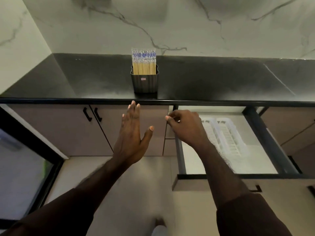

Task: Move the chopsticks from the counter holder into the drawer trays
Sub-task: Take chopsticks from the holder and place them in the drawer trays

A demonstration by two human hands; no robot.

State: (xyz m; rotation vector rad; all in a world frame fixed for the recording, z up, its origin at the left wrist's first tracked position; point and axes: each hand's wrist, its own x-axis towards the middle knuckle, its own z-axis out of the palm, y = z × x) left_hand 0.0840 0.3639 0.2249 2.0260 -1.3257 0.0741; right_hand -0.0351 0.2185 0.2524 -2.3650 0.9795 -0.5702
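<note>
Both hands' grip empty, left hand (132, 133) splayed wide, right hand (185, 126) loosely curled; grabbing that packed bundle of yellow wooden chopsticks (144, 63) could tip the dark ribbed plastic holder (144, 82) off the black counter (68, 82).

Tan blue-patterned chopsticks (144, 63), dark ribbed holder (145, 81), black counter (204, 79), white trays (226, 133)

You are seeing no readable text: small pink label on holder (144, 79) is showing too blurred.
</note>
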